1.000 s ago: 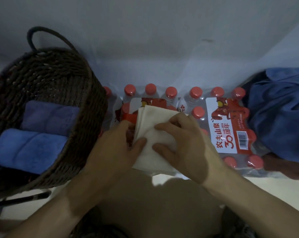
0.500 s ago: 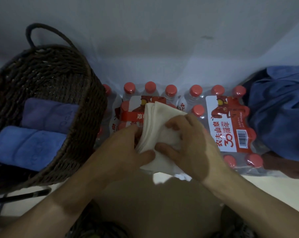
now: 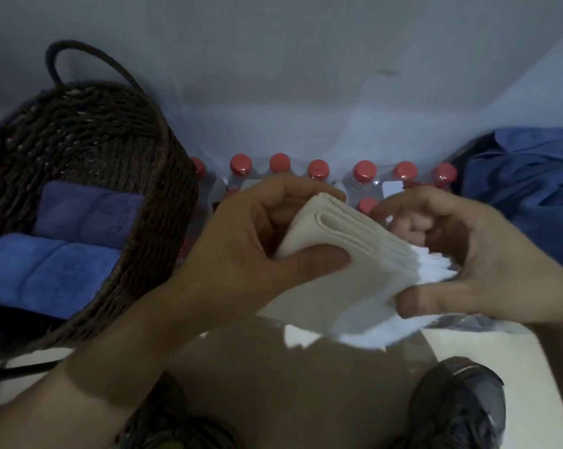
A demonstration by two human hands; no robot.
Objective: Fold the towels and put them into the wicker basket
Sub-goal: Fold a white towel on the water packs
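- A dark mesh shoe (image 3: 461,406) shows at the near right, on a pale floor (image 3: 513,358) that runs to the near edge of the view.
- A black cord (image 3: 21,372) lies on that floor at the near left, just in front of the basket.
- The left hand (image 3: 241,251) grips the folded cream-white towel (image 3: 335,273) at its folded end, thumb pressed across the near face and fingers curled round the far side.
- The right hand (image 3: 461,264) holds the towel's other, layered end, thumb under the near edge and fingers curled over the top.
- The towel is held up in the air between both hands, above the person's lap, apart from the basket.
- The dark brown wicker basket (image 3: 150,228) with a loop handle stands to the left, its wall just beside the left hand.
- Inside it lie a folded bright blue towel (image 3: 47,273) nearer and a folded purple-blue towel (image 3: 85,212) just behind, touching each other.
- A shrink-wrapped pack of clear bottles with red caps (image 3: 364,171) stands behind the hands, against the wall.
- A crumpled heap of dark blue cloth (image 3: 529,189) lies at the far right, beside the pack.
- A plain grey-white wall (image 3: 289,69) closes the far side.
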